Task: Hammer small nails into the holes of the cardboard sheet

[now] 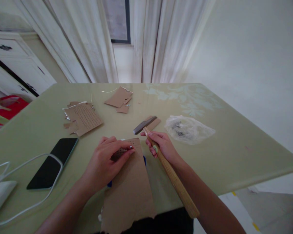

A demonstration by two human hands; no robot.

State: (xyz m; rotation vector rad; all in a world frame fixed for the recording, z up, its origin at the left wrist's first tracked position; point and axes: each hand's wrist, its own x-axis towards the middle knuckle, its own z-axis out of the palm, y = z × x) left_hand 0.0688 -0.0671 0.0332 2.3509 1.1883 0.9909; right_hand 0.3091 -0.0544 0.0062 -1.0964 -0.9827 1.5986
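2 hands: right hand (161, 144) grips hammer (164, 162), left hand (107, 161) presses cardboard (129, 191).

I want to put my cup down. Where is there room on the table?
The table is bare right of the plastic bag, out to the far right corner. Another bare patch lies between the phone and the left edge. The middle is crowded: card scraps, the hammer in the right hand, and the left hand on the cardboard.
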